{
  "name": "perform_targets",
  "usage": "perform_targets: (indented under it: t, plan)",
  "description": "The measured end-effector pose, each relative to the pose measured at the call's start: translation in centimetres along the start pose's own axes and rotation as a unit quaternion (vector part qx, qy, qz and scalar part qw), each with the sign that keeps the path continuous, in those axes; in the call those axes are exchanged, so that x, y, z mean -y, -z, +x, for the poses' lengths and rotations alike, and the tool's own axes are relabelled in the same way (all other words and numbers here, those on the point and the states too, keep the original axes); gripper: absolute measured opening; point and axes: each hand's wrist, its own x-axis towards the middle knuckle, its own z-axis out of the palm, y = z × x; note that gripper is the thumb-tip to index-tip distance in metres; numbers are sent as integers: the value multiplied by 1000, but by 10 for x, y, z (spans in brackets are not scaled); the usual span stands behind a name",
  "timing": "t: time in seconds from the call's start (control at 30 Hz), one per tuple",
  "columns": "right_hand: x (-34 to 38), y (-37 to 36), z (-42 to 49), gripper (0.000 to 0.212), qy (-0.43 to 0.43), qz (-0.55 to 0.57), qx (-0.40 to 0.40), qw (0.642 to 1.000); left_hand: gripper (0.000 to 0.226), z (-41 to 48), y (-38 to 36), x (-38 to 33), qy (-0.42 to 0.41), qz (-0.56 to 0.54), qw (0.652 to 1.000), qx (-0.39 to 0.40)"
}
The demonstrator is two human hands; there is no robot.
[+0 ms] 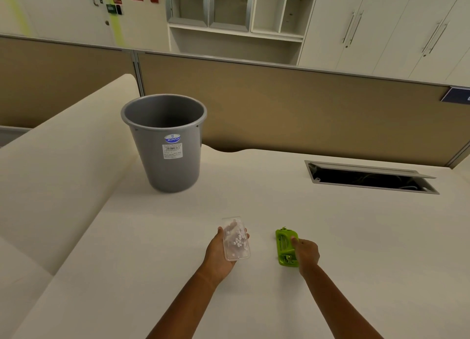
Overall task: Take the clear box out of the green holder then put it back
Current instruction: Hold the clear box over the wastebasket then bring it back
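2 hands [220, 256] [307, 255], partly hiding clear box [236, 239] and green holder [285, 247].

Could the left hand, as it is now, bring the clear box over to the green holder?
Probably yes. The left hand holds the clear box beside the green holder, with only bare table between; the right hand rests on the holder's right edge.

both forearms [330, 300] cut off by the near edge; left hand [220, 256] palm hidden behind clear box [236, 239], contents too small to identify; bin [165, 143] label text illegible; blue sign [457, 94] cropped at right.
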Motion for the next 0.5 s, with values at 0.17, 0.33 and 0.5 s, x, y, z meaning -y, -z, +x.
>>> perform_targets:
  t: [0.17, 0.33, 0.5]
  plan:
    - [8, -1, -15, 39, 78, -5, -51, 996, 52, 2, -1, -2, -2, 10, 1000, -9]
    - [16, -17, -52, 31, 135, 44, 5, 990, 51, 5, -10, -2, 12, 19, 999, -43]
    - [22, -29, -80, 39, -32, 236, 221, 946, 51, 6, -16, -3, 6, 57, 994, -91]
